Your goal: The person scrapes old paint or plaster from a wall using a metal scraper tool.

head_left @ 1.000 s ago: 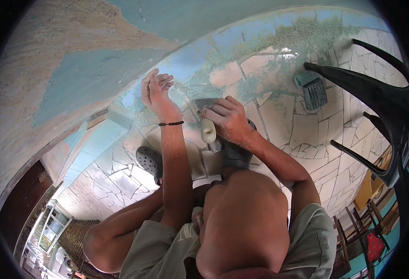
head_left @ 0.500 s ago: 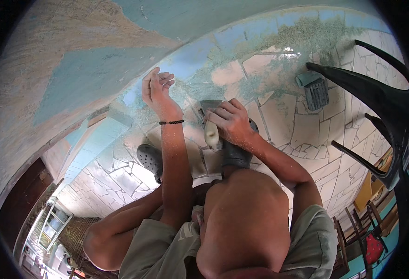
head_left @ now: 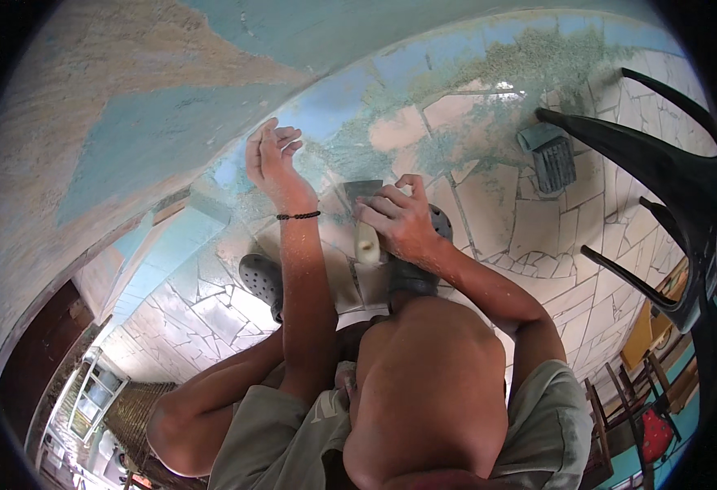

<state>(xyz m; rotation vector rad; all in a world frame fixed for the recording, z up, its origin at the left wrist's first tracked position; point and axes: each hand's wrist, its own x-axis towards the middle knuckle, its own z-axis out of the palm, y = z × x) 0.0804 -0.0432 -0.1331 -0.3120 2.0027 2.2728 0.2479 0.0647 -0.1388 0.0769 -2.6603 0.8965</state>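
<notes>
My right hand (head_left: 399, 216) is closed on a scraper, low over the dusty stone-paved floor. The scraper (head_left: 366, 242) has a pale handle pointing back toward me and a flat grey blade (head_left: 364, 190) beyond my fingers. My left hand (head_left: 273, 167), with a dark beaded bracelet (head_left: 298, 216) at the wrist, is raised beside the wall. Its fingers are loosely bent and apart, and nothing shows in them. Light dust coats both hands. Part of the scraper's handle is hidden by my right hand.
A wall (head_left: 154, 139) with patchy blue-green paint rises at the left. Scrapings (head_left: 530, 65) are spread along its foot. A grey ridged block (head_left: 554, 163) lies near a black plastic chair (head_left: 652, 163) at the right. My dark clogs (head_left: 261, 280) stand on the floor.
My right hand and the scraper have shifted slightly, and the index finger looks more lifted. My left hand has moved a little to the left.
</notes>
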